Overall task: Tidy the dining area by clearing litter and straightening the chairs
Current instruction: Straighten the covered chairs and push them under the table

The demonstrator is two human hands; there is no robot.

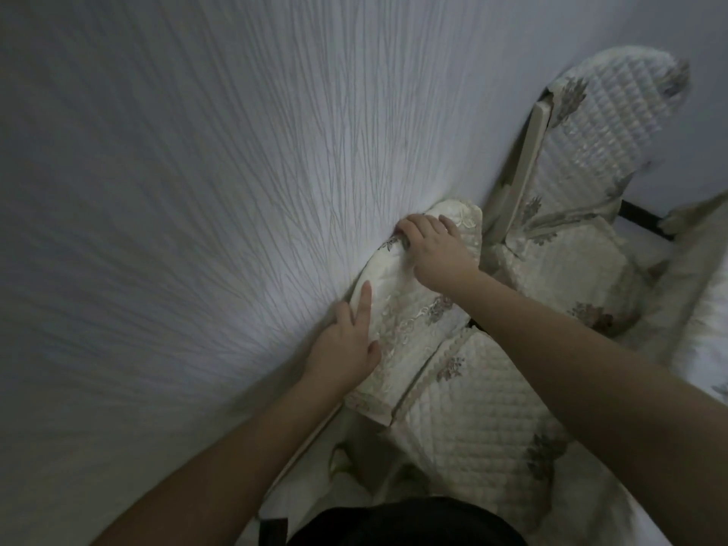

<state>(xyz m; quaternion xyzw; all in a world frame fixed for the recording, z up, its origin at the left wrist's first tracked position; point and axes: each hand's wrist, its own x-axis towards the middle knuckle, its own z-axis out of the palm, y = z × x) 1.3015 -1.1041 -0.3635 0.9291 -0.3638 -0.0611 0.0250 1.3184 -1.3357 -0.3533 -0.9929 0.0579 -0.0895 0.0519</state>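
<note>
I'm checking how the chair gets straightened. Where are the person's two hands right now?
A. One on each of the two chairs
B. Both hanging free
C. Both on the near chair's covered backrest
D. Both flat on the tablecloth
C: the left hand and right hand both rest on the near chair's backrest, beside the tablecloth.

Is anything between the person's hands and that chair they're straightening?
Nothing visible. Both hands already rest on the near chair's covered backrest: left hand at its lower edge beside the tablecloth, right hand on top.

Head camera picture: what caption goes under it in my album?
Both hands, left hand and right hand, grip a covered chair back beside the wrinkled tablecloth.
</note>
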